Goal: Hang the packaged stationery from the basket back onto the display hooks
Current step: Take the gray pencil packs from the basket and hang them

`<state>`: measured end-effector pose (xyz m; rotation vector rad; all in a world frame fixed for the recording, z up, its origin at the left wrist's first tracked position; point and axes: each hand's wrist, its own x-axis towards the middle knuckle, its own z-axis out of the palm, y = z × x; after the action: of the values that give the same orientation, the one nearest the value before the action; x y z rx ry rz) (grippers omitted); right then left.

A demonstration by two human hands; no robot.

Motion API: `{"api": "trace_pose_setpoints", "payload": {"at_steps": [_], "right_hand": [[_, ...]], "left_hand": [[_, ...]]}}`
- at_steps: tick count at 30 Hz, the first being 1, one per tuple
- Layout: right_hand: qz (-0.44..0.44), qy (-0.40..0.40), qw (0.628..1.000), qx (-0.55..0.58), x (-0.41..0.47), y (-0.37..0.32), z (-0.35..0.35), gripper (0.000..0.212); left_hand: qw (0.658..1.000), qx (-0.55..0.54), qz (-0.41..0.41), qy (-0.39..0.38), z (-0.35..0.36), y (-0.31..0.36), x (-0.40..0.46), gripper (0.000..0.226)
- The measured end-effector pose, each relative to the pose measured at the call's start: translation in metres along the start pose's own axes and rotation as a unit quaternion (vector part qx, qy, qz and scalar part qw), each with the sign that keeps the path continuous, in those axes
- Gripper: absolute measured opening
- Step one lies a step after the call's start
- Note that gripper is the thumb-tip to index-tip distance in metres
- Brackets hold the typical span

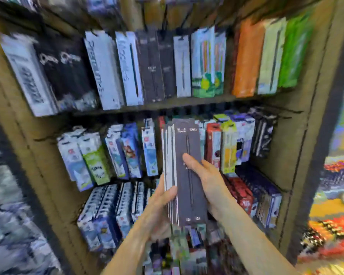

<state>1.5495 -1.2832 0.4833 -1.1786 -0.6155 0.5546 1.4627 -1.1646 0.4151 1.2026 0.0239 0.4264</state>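
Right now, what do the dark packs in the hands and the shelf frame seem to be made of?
The dark packs: probably matte printed card, flat with thin pale edges showing in the stack. The shelf frame: looks like brown wood or board with a dull finish; blur leaves it open.

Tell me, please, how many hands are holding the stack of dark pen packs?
2: the left hand grips the stack of dark pen packs at its lower left edge; the right hand holds the front pack from the right.
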Motion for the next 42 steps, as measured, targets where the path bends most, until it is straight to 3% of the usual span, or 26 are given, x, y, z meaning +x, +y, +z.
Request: {"api": "trace_pose_setpoints", "payload": {"at_steps": [4,7,14,19,27,34,38,42], "right_hand": [[-0.134,0.033,0.989,-0.042,0.001,-0.066,0.029,0.039],[-0.190,0.053,0.979,-0.044,-0.002,-0.084,0.041,0.045],[-0.172,0.054,0.983,-0.016,0.022,-0.086,0.035,0.022],[-0.171,-0.003,0.985,0.008,0.065,-0.115,0.035,0.023],[-0.229,-0.011,0.972,-0.045,0.152,-0.175,0.052,0.017],[-0.252,-0.005,0.966,-0.051,0.179,-0.181,0.057,0.008],[-0.246,0.008,0.968,-0.058,0.186,-0.180,0.059,0.008],[-0.215,0.034,0.974,-0.069,0.207,-0.183,0.064,0.016]], "left_hand": [[0.998,0.012,0.063,0.000,0.011,0.064,0.016,0.108],[0.998,-0.003,0.067,-0.011,0.017,0.085,0.018,0.110],[0.998,-0.021,0.048,0.017,0.022,0.099,0.027,0.111],[0.995,-0.021,0.089,0.035,0.018,0.122,0.050,0.106],[0.990,0.007,0.127,0.060,0.005,0.164,0.082,0.086],[0.988,0.042,0.138,0.059,-0.008,0.176,0.092,0.126],[0.986,0.041,0.145,0.068,-0.008,0.180,0.099,0.101],[0.986,0.042,0.144,0.069,-0.009,0.184,0.102,0.095]]}}
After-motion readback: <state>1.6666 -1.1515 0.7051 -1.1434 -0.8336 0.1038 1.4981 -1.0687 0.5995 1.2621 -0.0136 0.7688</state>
